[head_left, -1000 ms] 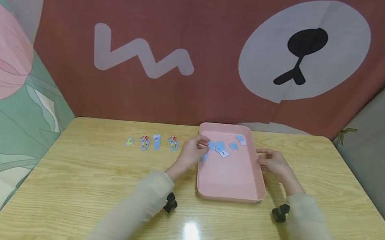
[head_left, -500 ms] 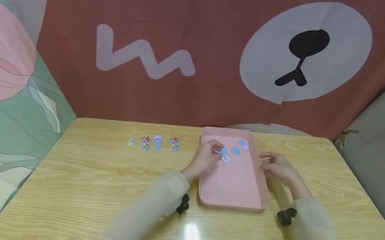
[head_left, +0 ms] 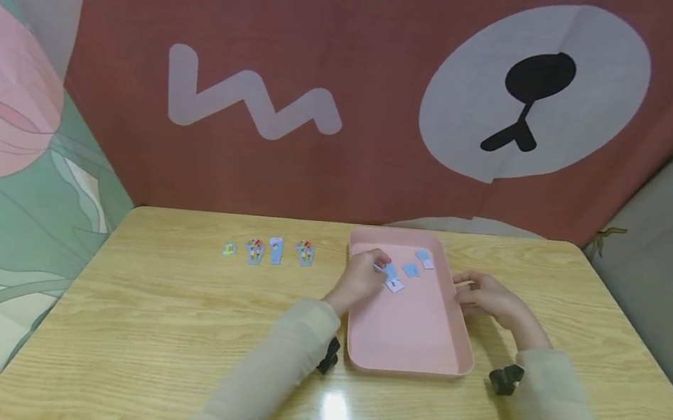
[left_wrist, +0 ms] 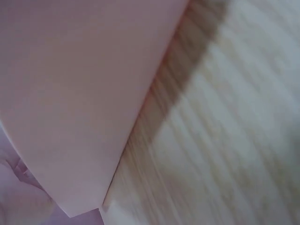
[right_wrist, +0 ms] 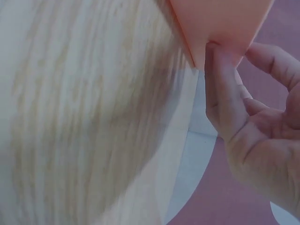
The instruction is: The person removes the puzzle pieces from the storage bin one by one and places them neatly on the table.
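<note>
A pink tray (head_left: 409, 338) stands on the table, with several small blue-and-white card pieces (head_left: 411, 270) lying in its far half. My left hand (head_left: 359, 279) reaches over the tray's left rim, its bent fingers pinching a thin pale-blue card piece (head_left: 380, 268) close over the others. The fingers partly hide the pieces beneath. At the tray's right side, my right hand (head_left: 493, 301) grips the rim. In the right wrist view its fingers (right_wrist: 225, 89) press the tray's outer wall (right_wrist: 220, 23), while the thumb lies at the rim. The left wrist view shows mainly the tray's outer wall (left_wrist: 84, 93).
Left of the tray, a row of small cutouts lies on the wooden table (head_left: 154, 313): a yellow-green piece (head_left: 229, 249), a colourful piece (head_left: 254, 251), a blue-and-white piece (head_left: 275, 251) and another colourful piece (head_left: 305, 253). A patterned cloth (head_left: 239, 168) hangs behind the table.
My left hand has moved right, from the tray's left rim to over the pieces inside. The tray has shifted slightly nearer, and my right hand stays at its right rim.
</note>
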`<state>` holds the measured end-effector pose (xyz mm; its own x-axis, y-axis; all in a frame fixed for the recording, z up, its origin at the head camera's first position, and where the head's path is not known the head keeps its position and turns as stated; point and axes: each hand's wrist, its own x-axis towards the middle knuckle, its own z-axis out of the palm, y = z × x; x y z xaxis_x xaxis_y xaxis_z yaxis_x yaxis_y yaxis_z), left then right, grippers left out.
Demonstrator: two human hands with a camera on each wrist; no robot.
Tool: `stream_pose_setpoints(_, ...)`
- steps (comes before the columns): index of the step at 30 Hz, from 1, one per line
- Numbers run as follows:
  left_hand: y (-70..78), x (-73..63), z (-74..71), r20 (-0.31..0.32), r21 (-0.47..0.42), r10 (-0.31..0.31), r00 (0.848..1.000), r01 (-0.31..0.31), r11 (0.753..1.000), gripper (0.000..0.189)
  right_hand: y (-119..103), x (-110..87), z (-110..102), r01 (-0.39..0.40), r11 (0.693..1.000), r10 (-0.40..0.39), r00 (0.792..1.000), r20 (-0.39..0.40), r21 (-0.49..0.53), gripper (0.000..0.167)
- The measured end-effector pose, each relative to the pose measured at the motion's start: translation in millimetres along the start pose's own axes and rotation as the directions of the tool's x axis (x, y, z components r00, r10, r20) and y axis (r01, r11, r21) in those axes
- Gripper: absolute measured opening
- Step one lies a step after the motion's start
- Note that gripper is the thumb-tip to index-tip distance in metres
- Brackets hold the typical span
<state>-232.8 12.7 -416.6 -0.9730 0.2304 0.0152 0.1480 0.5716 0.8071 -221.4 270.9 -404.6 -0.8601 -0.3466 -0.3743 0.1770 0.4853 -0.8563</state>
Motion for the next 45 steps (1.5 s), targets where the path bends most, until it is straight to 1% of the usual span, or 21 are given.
stream_pose_setpoints(2, 1.0, 0.9, 1.1, 0.011, 0.041, -0.001, 1.0, 0.0, 0.999, 0.029, 0.4, -0.2, 0.3, 0.0, 1.0, 0.0, 1.0, -0.01, -0.006, 0.059)
stream_pose_setpoints(5, 3.6, 2.0, 2.1, 0.038, 0.112, -0.027, 0.999, 0.022, 0.993, 0.032, 2.3, 0.9, 1.5, 0.0, 1.0, 0.0, 1.0, -0.025, -0.007, 0.059)
stream_pose_setpoints(9, 7.5, 2.7, 3.4, 0.087, 0.209, -0.074, 0.993, 0.054, 0.976, 0.038, 5.8, 2.4, 2.1, 0.013, 1.0, -0.013, 1.0, -0.023, -0.004, 0.059)
stream_pose_setpoints(11, 8.7, 3.1, 4.0, 0.102, 0.242, -0.09, 0.991, 0.063, 0.968, 0.041, 6.9, 3.0, 2.3, 0.016, 1.0, -0.016, 1.0, -0.017, 0.001, 0.059)
stream_pose_setpoints(14, 8.6, 3.7, 5.4, 0.113, 0.286, -0.101, 0.988, 0.065, 0.956, 0.042, 7.6, 3.4, 2.4, 0.019, 1.0, -0.019, 1.0, -0.005, 0.003, 0.06)
stream_pose_setpoints(17, 7.5, 4.6, 7.4, 0.124, 0.338, -0.099, 0.987, 0.052, 0.94, 0.042, 6.8, 3.6, 2.5, 0.012, 1.0, -0.012, 1.0, 0.0, 0.008, 0.06)
stream_pose_setpoints(20, 6.6, 4.2, 9.8, 0.149, 0.375, -0.107, 0.983, 0.043, 0.926, 0.04, 5.1, 3.2, 2.9, 0.008, 1.0, -0.008, 1.0, 0.003, 0.007, 0.061)
stream_pose_setpoints(22, 6.5, 3.0, 10.7, 0.167, 0.383, -0.11, 0.98, 0.038, 0.923, 0.038, 4.8, 2.7, 2.8, 0.011, 1.0, -0.011, 1.0, 0.005, 0.005, 0.061)
stream_pose_setpoints(23, 6.5, 2.2, 10.9, 0.176, 0.377, -0.108, 0.978, 0.035, 0.925, 0.037, 4.6, 2.3, 2.7, 0.014, 1.0, -0.014, 1.0, 0.007, 0.004, 0.061)
stream_pose_setpoints(29, 6.2, -1.7, 10.1, 0.238, 0.339, -0.066, 0.969, -0.019, 0.941, 0.037, 6.7, 2.9, 2.1, 0.016, 1.0, -0.016, 1.0, 0.007, 0.015, 0.06)
stream_pose_setpoints(32, 6.3, -2.6, 9.9, 0.26, 0.341, -0.055, 0.964, -0.039, 0.939, 0.036, 7.6, 3.6, 2.3, 0.012, 0.999, -0.013, 1.0, 0.007, 0.03, 0.06)
stream_pose_setpoints(36, 6.6, -2.9, 9.4, 0.263, 0.353, -0.045, 0.964, -0.053, 0.934, 0.034, 7.4, 3.3, 2.9, 0.015, 0.999, -0.015, 1.0, 0.006, 0.037, 0.06)
stream_pose_setpoints(38, 6.7, -3.1, 9.1, 0.263, 0.35, -0.043, 0.964, -0.054, 0.935, 0.033, 7.9, 3.5, 3.0, 0.014, 0.999, -0.014, 1.0, 0.0, 0.039, 0.059)
stream_pose_setpoints(42, 6.5, -2.8, 9.1, 0.26, 0.31, -0.041, 0.965, -0.043, 0.95, 0.031, 8.9, 4.1, 3.2, 0.018, 0.999, -0.018, 1.0, -0.009, 0.04, 0.059)
stream_pose_setpoints(45, 5.4, -1.7, 9.6, 0.255, 0.272, -0.028, 0.966, -0.044, 0.961, 0.027, 9.9, 4.6, 2.8, 0.022, 0.999, -0.021, 1.0, -0.015, 0.039, 0.059)
